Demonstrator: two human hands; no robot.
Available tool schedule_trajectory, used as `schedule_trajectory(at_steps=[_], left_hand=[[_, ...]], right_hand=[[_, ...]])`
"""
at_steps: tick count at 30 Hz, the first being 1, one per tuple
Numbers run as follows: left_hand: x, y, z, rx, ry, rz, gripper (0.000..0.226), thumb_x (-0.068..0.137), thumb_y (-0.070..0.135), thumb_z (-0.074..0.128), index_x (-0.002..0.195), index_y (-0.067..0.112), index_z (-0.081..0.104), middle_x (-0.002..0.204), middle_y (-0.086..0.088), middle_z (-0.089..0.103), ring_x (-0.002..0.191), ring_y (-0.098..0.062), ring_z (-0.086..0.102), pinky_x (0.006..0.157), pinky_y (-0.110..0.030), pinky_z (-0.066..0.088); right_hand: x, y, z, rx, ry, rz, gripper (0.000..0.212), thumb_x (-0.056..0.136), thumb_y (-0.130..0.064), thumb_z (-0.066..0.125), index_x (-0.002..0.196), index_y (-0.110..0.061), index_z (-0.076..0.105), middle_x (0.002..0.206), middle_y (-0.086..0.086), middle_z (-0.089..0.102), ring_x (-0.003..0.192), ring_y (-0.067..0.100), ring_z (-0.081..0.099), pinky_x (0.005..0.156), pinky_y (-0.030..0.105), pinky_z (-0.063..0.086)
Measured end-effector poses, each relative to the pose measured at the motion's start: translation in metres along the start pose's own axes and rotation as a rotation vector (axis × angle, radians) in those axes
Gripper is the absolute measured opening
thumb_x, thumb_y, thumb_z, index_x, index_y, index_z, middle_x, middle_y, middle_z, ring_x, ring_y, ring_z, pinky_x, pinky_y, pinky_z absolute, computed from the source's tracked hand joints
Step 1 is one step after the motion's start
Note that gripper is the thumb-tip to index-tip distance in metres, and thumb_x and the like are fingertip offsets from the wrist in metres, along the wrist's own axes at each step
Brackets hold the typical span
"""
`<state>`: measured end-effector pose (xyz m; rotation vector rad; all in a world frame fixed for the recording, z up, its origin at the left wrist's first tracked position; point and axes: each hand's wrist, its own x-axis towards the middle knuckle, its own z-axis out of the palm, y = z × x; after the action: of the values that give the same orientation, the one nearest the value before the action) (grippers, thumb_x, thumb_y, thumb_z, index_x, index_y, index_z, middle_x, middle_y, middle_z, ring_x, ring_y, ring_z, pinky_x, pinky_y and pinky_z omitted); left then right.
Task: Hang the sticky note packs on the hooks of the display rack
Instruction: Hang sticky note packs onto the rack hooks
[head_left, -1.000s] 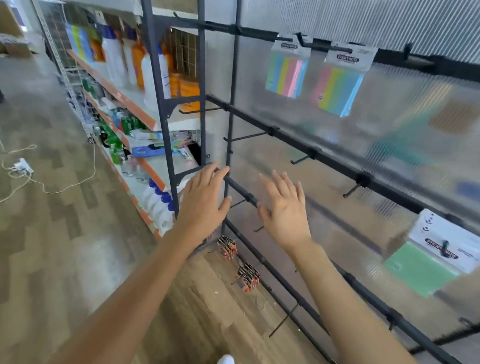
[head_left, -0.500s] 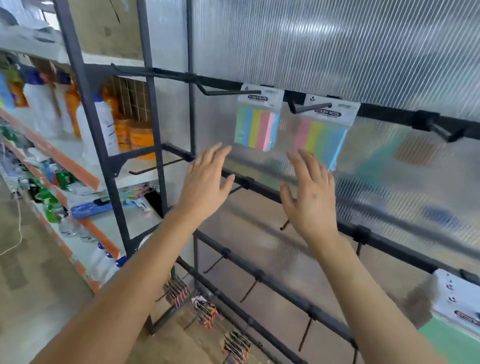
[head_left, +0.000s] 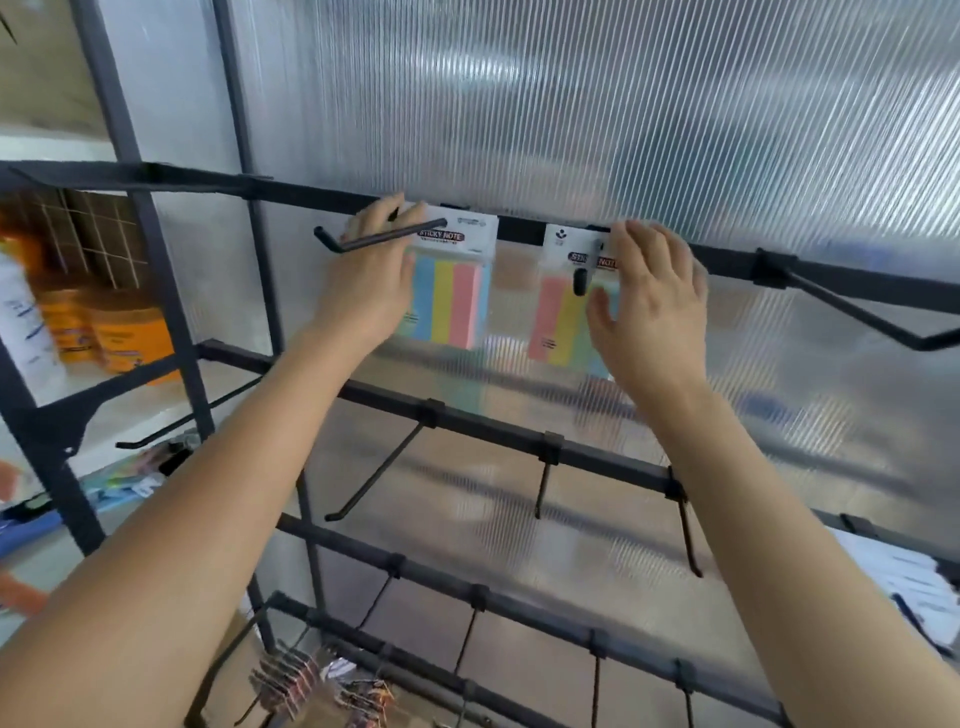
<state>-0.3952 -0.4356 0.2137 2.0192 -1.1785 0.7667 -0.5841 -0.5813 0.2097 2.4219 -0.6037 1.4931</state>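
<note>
Below the top rail (head_left: 519, 228) the left hand (head_left: 369, 280) rests straight fingers on one hung sticky note pack (head_left: 452, 291), and the right hand (head_left: 654, 306) spreads over the next pack (head_left: 558, 322). Probably squaring both on their hooks (head_left: 384, 239)

The ribbed panel (head_left: 623, 130) closes off the back; reach is from the front only. On the top rail (head_left: 737, 265) the left hook (head_left: 384, 240) juts out across the fingers of the left grip (head_left: 363, 280), its upturned tip left of that grip. The left pack (head_left: 457, 296) and right pack (head_left: 558, 317) hang close, a narrow gap between them. The right hook (head_left: 579, 280) points straight out, just beside the thumb of the right grip (head_left: 654, 312). Right of that the rail is bare up to a long far hook (head_left: 857, 314). Under the packs lies open room down to the second rail (head_left: 493, 430), whose hooks (head_left: 374, 475) slant out and down.
</note>
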Motion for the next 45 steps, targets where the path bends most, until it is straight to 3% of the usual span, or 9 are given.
schedule_trajectory(at_steps=[7,11,14,18,25,30,34,40,45], left_hand=[[0.019,-0.010,-0.002,-0.063,0.112,0.147,0.030,0.089,0.009,0.051,0.118,0.005,0.061,0.117,-0.013,0.057,0.108,-0.033,0.049,0.093,-0.046,0.039],[0.025,-0.013,-0.005,-0.040,0.172,0.218,0.022,0.087,0.015,0.054,0.100,0.001,0.066,0.099,-0.014,0.060,0.095,-0.032,0.053,0.082,-0.032,0.033],[0.032,-0.012,-0.007,-0.067,0.179,0.235,0.014,0.086,0.015,0.058,0.086,0.003,0.064,0.090,-0.012,0.060,0.088,-0.031,0.053,0.073,-0.027,0.027],[0.040,-0.011,-0.010,-0.147,0.109,0.230,0.015,0.089,0.015,0.056,0.088,0.002,0.062,0.090,-0.011,0.062,0.084,-0.022,0.053,0.062,-0.019,0.021],[0.042,-0.016,-0.010,-0.250,-0.010,0.241,0.018,0.092,0.018,0.053,0.088,0.002,0.057,0.083,-0.002,0.053,0.076,-0.014,0.047,0.051,-0.023,0.025],[0.034,-0.015,-0.018,-0.292,-0.022,0.234,0.018,0.093,0.018,0.053,0.089,0.001,0.056,0.081,0.000,0.052,0.075,-0.012,0.047,0.055,-0.009,0.027],[0.020,-0.011,-0.033,-0.347,-0.038,0.219,0.017,0.094,0.019,0.051,0.090,0.003,0.055,0.083,0.003,0.051,0.077,-0.011,0.047,0.056,-0.011,0.029],[0.005,-0.006,-0.055,-0.367,-0.027,0.174,0.009,0.092,0.012,0.054,0.091,0.004,0.056,0.087,0.000,0.053,0.079,-0.012,0.047,0.055,-0.002,0.031],[-0.010,-0.011,-0.069,-0.420,-0.048,0.213,0.007,0.091,0.004,0.052,0.087,0.010,0.053,0.089,0.001,0.054,0.077,-0.011,0.049,0.061,-0.015,0.033]], right_hand=[[0.010,-0.002,0.001,-0.116,0.159,0.025,0.030,0.075,-0.001,0.062,0.104,-0.005,0.067,0.103,0.014,0.062,0.094,0.036,0.056,0.076,0.043,0.041],[0.012,-0.002,0.000,-0.179,0.216,0.022,0.017,0.076,-0.006,0.069,0.093,-0.007,0.070,0.092,0.010,0.061,0.082,0.032,0.056,0.069,0.038,0.040],[0.017,0.000,-0.005,-0.194,0.188,0.029,0.013,0.079,-0.012,0.070,0.091,-0.008,0.069,0.088,0.010,0.060,0.082,0.031,0.054,0.070,0.037,0.037],[0.024,0.000,-0.010,-0.177,0.133,0.029,0.011,0.081,-0.016,0.070,0.090,-0.008,0.069,0.087,0.010,0.060,0.082,0.032,0.055,0.072,0.040,0.039],[0.029,-0.006,-0.017,-0.164,-0.012,0.135,0.015,0.091,-0.023,0.059,0.093,-0.010,0.065,0.093,0.007,0.064,0.091,0.029,0.056,0.081,0.036,0.035],[0.029,-0.015,-0.029,-0.147,-0.053,0.155,0.012,0.092,-0.011,0.051,0.092,-0.007,0.063,0.087,0.005,0.062,0.080,0.024,0.051,0.066,0.029,0.025],[0.020,-0.028,-0.041,-0.117,-0.040,0.186,0.012,0.088,-0.001,0.049,0.088,-0.006,0.060,0.077,-0.003,0.050,0.070,0.019,0.042,0.061,0.030,0.024],[0.005,-0.050,-0.064,-0.049,-0.018,0.263,0.017,0.084,0.001,0.046,0.089,-0.007,0.060,0.084,0.006,0.062,0.072,0.017,0.041,0.047,0.025,0.020],[-0.009,-0.066,-0.083,-0.035,0.015,0.307,0.017,0.085,-0.001,0.046,0.090,-0.008,0.060,0.089,0.005,0.065,0.074,0.015,0.041,0.056,0.030,0.024]])
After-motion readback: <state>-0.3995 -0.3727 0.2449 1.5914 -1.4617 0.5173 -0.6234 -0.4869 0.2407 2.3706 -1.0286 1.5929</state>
